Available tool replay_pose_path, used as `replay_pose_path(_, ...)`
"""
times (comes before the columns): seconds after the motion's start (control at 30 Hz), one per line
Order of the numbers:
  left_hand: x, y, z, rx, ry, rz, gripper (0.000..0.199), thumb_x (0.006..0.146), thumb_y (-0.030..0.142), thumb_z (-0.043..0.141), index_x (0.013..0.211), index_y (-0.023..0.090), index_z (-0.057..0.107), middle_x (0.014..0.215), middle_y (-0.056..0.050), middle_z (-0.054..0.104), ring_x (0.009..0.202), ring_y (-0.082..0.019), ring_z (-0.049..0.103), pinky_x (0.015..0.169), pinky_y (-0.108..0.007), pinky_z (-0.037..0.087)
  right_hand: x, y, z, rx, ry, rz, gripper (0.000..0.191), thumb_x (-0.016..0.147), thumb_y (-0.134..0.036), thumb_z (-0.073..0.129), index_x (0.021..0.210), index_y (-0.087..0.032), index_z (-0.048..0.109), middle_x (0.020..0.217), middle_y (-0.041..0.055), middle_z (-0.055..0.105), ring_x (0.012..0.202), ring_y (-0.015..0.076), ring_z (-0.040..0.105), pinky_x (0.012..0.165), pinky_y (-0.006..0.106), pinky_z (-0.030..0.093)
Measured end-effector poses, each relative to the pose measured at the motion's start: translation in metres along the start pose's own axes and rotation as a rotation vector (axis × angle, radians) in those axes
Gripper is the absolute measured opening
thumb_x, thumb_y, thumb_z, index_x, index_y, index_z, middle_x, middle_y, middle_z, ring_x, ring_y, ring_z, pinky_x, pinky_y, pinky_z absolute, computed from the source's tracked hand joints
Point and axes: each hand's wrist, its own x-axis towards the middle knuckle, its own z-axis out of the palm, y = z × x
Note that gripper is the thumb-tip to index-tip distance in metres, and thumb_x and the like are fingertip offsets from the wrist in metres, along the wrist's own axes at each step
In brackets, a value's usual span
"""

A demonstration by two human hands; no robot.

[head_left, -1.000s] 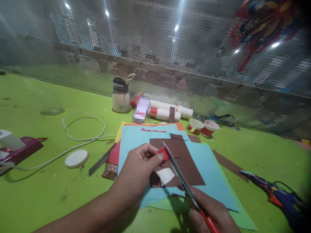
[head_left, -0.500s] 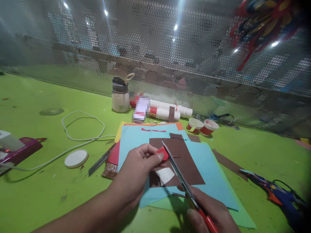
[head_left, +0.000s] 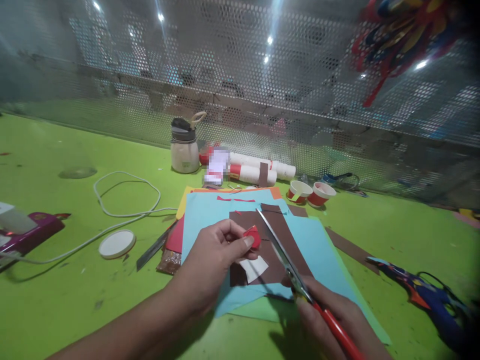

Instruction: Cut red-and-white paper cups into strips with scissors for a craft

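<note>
Between thumb and fingers, my left hand (head_left: 221,250) pinches a small red paper piece (head_left: 254,237). My right hand (head_left: 330,310) grips red-handled scissors (head_left: 287,265), their blades pointing up and forward. The blades are just right of the red piece, apart from it. Under both hands lies a brown paper sheet (head_left: 288,245) on light blue sheets (head_left: 318,260), with a green sheet (head_left: 369,315) below. A white paper scrap (head_left: 254,269) rests on the brown sheet near my left fingers. A thin red strip (head_left: 235,200) lies at the back of the blue paper.
Behind the paper stand a jar-like bottle (head_left: 184,152), stacked paper cups (head_left: 251,175) and two small cups (head_left: 320,194). On the right lies a blue glue gun (head_left: 423,295). To the left are a white lid (head_left: 117,244), a cable (head_left: 123,216) and a purple power strip (head_left: 41,225).
The scissors have moved right and back, away from the red paper piece. A tiny red scrap now shows on the brown sheet. My left hand keeps its pinch.
</note>
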Motion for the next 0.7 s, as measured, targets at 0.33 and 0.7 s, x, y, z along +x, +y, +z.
replay_pose_path(0.33, -0.014, -0.004, 0.009, 0.222, -0.531, -0.265, 0.022, 0.074, 0.029, 0.069, 0.071, 0.015, 0.053, 0.071, -0.009, 0.071, 0.062, -0.016, 0.065, 0.066, -0.032, 0.049, 0.016, -0.018, -0.024, 0.098, -0.114, -0.009, 0.021, 0.087, -0.034, 0.059, 0.103, -0.022, 0.057, 0.084, 0.0016, 0.062, 0.083, 0.0179, 0.062, 0.07, 0.025, 0.051)
replay_pose_path(0.7, -0.015, -0.002, 0.016, 0.269, -0.553, -0.245, 0.016, 0.072, 0.022, 0.069, 0.067, 0.015, 0.055, 0.066, -0.007, 0.07, 0.061, -0.016, 0.065, 0.066, -0.031, 0.051, 0.01, -0.02, -0.015, 0.272, -0.16, -0.096, 0.021, 0.087, -0.03, 0.059, 0.106, -0.021, 0.06, 0.089, 0.0037, 0.065, 0.082, 0.017, 0.064, 0.07, 0.026, 0.053)
